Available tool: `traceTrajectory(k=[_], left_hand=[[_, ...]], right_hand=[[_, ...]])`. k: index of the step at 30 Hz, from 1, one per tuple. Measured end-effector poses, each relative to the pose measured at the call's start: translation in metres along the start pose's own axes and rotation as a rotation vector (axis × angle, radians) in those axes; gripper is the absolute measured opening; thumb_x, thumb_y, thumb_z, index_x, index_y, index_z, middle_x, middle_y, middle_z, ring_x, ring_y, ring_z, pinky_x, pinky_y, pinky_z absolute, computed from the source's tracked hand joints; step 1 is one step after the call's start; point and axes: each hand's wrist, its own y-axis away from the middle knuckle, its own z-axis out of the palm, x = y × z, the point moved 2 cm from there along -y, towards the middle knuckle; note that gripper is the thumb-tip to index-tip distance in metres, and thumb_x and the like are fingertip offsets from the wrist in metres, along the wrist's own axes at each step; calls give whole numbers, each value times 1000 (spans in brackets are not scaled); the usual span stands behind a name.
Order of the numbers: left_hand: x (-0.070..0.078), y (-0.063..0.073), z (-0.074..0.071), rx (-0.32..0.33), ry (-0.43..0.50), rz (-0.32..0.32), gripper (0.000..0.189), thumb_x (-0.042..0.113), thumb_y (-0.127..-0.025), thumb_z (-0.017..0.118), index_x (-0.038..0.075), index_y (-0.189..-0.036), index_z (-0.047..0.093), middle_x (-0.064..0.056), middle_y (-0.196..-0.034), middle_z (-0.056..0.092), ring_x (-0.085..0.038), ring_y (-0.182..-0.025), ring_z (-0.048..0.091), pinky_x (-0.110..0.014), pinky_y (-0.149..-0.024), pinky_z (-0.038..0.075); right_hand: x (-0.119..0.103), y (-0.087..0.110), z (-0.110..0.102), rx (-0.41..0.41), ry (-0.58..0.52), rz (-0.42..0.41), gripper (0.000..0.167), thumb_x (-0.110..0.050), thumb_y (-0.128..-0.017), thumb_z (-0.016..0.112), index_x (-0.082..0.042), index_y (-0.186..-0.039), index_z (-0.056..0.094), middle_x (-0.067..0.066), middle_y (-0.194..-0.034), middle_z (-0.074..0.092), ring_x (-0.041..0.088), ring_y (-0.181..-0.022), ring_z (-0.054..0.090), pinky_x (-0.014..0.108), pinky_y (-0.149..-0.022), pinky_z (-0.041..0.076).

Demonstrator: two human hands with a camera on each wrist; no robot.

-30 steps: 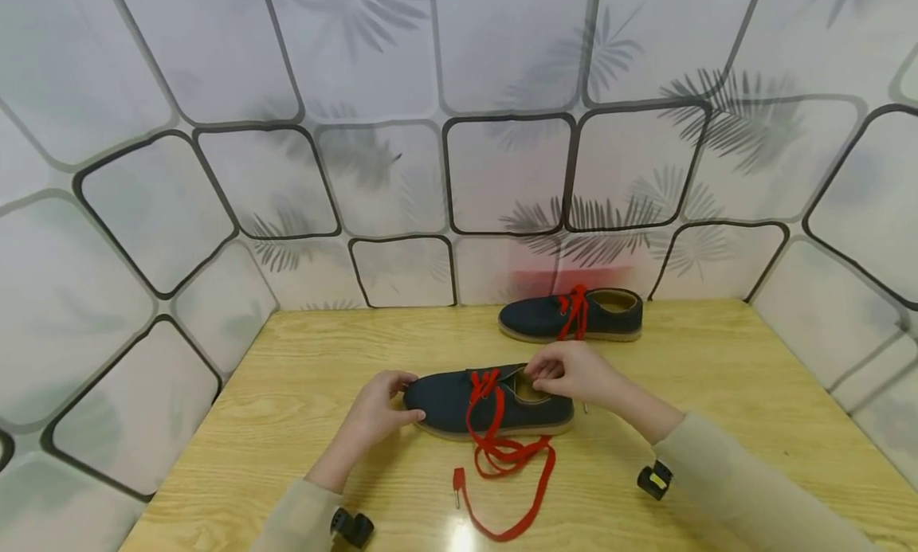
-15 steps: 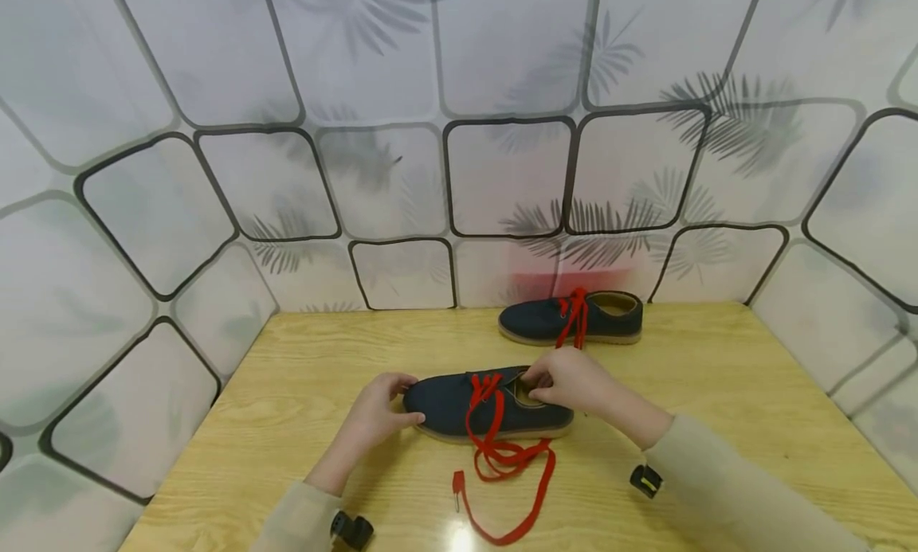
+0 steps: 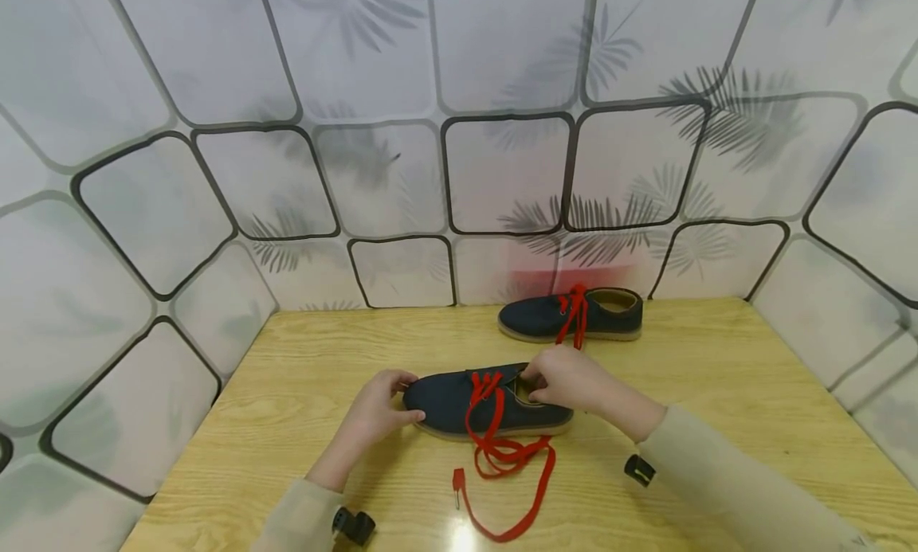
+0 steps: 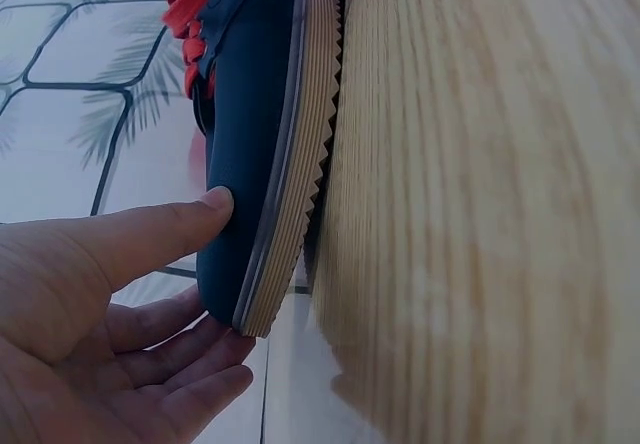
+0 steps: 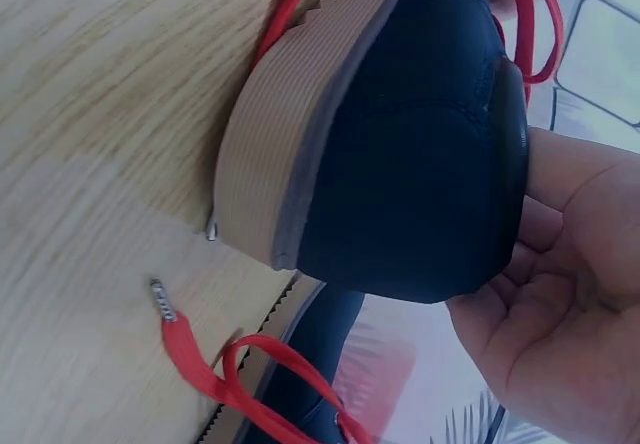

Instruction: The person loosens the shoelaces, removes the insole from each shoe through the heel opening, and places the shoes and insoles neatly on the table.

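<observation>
A dark blue lace-up shoe (image 3: 445, 401) with a tan sole lies on its sole on the wooden table, toe to the left. My left hand (image 3: 376, 413) holds its toe, the thumb (image 4: 165, 234) pressed on the near side and the fingers round the front. My right hand (image 3: 574, 381) has its curled fingers in the shoe's opening, near the tongue; the shoe hides its fingertips, also in the right wrist view. From the eyelets a red shoelace (image 3: 498, 413) hangs down the near side and loops onto the table.
Behind stands a matching blue shoe (image 3: 538, 319) with red laces, close to the patterned back wall (image 3: 402, 273). One metal-tipped lace end (image 3: 457, 480) lies on the table (image 3: 323, 353) in front. Walls enclose the table left and right.
My right hand has moved slightly left and its fingers have gone deeper into the shoe's opening. The left hand and both shoes have stayed in place.
</observation>
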Motion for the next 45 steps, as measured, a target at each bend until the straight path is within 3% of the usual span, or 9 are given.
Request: traceTrajectory(k=[12, 21, 27, 38, 45], left_hand=[[1, -1, 0, 0, 6, 1, 52, 6, -85, 89, 1, -132, 68, -19, -133, 67, -42, -125, 64, -57, -108, 57], [1, -1, 0, 6, 12, 9, 51, 6, -85, 90, 0, -131, 68, -20, -132, 67, -41, -124, 65, -57, -109, 57], [0, -1, 0, 2, 19, 12, 52, 6, -85, 90, 0, -132, 68, -20, -132, 67, -40, -123, 66, -56, -110, 56], [0, -1, 1, 7, 25, 9, 52, 5, -85, 90, 0, -132, 68, -19, -132, 67, -40, -124, 66, -56, -110, 56], [1, 0, 1, 0, 23, 3, 52, 5, -85, 89, -1, -133, 67, -21, -134, 66, -42, -126, 65, -57, -111, 55]], right_hand=[[-2, -1, 3, 2, 59, -27, 15, -15, -90, 86, -7, -103, 85, 5, -97, 82, 17, -84, 75, 35, -76, 66], [-3, -3, 5, -1, 70, -43, 3, -13, -90, 85, -11, -90, 83, 0, -85, 79, 10, -71, 67, 30, -67, 60], [-3, -3, 6, 5, 77, -22, 3, -12, -88, 86, -12, -89, 83, 0, -86, 78, 13, -74, 69, 33, -69, 62], [3, -7, 9, -29, -42, 61, 8, -8, -88, 85, -8, -96, 82, 2, -89, 79, 13, -79, 72, 31, -72, 64], [-1, -7, 6, -77, -27, 43, 4, -6, -90, 83, -9, -93, 81, 1, -86, 77, 15, -78, 71, 33, -72, 64]])
